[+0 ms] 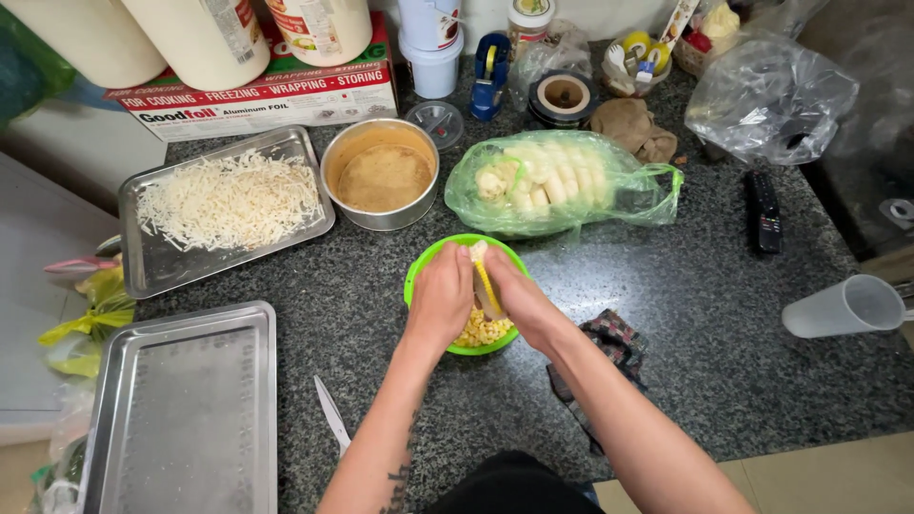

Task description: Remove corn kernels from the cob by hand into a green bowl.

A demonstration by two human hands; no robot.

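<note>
Speckled dark granite worktop [724, 314], round green plastic bowl [419, 271] of loose yellow kernels set at its middle, pale corn cob [483, 276] stood upright in the bowl, clasped between left hand [440, 300] and right hand [519, 300], fingers closed on it

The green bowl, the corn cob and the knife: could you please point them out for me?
green bowl [426, 265]: head view, left rim.
corn cob [484, 276]: head view, kernels between the hands.
knife [331, 415]: head view, blade's middle.
</note>
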